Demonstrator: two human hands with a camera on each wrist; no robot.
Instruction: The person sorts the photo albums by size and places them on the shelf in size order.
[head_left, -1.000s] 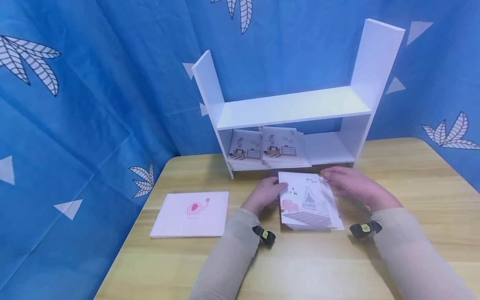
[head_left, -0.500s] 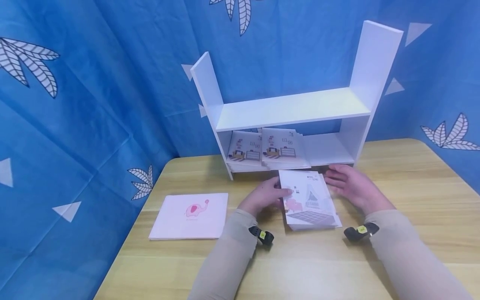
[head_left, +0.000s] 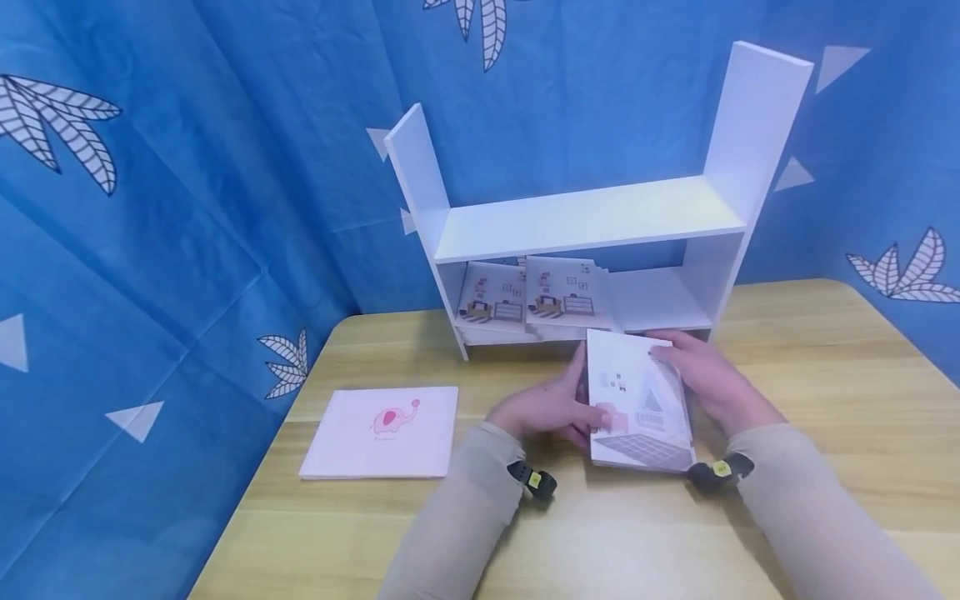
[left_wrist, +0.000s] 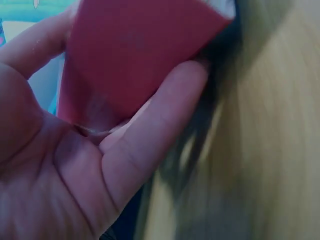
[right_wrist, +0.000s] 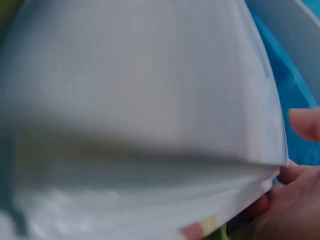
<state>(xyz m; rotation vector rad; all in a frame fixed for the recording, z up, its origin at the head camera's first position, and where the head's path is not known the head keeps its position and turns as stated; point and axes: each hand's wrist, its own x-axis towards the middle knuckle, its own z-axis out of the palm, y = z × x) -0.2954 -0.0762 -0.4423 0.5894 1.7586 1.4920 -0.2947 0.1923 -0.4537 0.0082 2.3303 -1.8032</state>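
A small stack of thin booklets (head_left: 637, 379) with white, room-patterned covers is held between my two hands in front of the shelf. My left hand (head_left: 551, 407) grips its left edge, thumb on the top cover and fingers beneath. In the left wrist view a red cover (left_wrist: 135, 55) lies against those fingers (left_wrist: 160, 130). My right hand (head_left: 712, 379) holds the upper right corner, its thumb over the cover. The right wrist view shows white booklet pages (right_wrist: 150, 75) up close, blurred, with fingers (right_wrist: 292, 175) at their edge.
A white two-tier shelf (head_left: 592, 218) stands at the back of the wooden table (head_left: 600, 550). Two piles of similar booklets (head_left: 491, 292) lean on its lower tier, at the left and middle. A white booklet with a pink elephant (head_left: 427, 446) lies flat on the left. Blue curtains hang behind.
The stack has shifted right and been squared up, raised slightly toward me. My left hand has reached further under it, and my right hand, briefly apart, has come back onto its corner.
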